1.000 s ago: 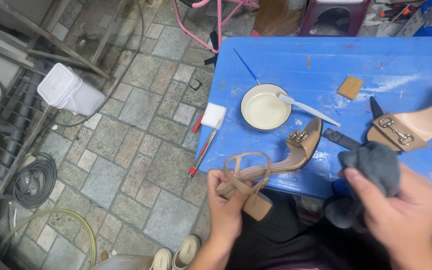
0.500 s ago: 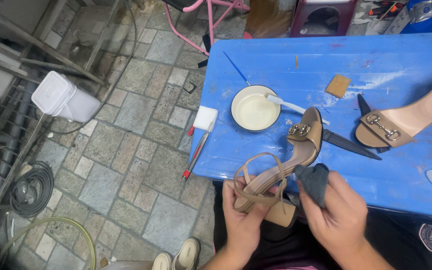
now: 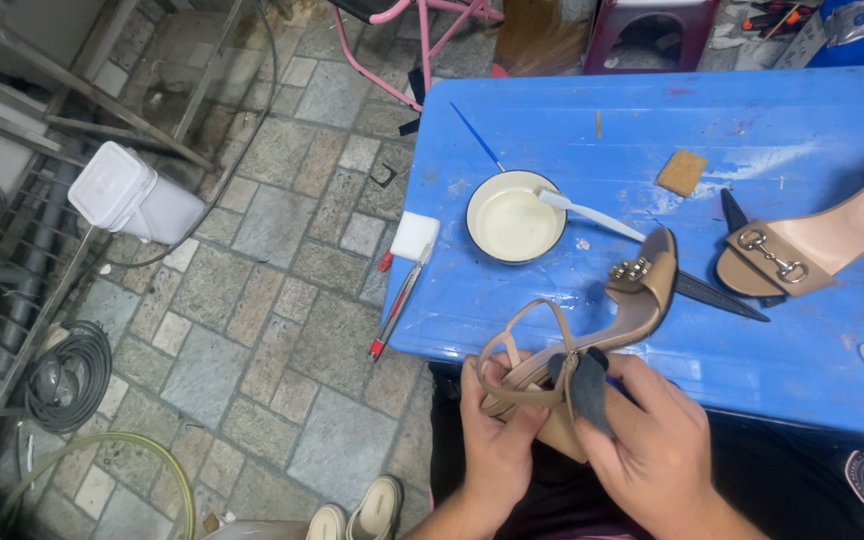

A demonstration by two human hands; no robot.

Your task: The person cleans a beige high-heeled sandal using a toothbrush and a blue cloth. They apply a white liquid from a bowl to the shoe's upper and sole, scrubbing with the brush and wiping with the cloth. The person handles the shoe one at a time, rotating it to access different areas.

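Tan leather heeled sandal (image 3: pixel 592 340) sits half off the blue table's (image 3: pixel 572 140) near edge, your left hand (image 3: pixel 500 440) closed around its heel straps and your right hand (image 3: pixel 652 450) pinching a dark grey cloth (image 3: pixel 584 388) against them, so hard rubbing could strain the thin straps or tip the shoe off the edge.

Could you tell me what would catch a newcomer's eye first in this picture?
Probably the tan high-heeled sandal at the near edge of the bright blue table, held by the left hand while the right hand presses a dark cloth against its strap. Just beyond stands a round white bowl with a white brush resting on its rim, and the matching sandal lies at the table's right.
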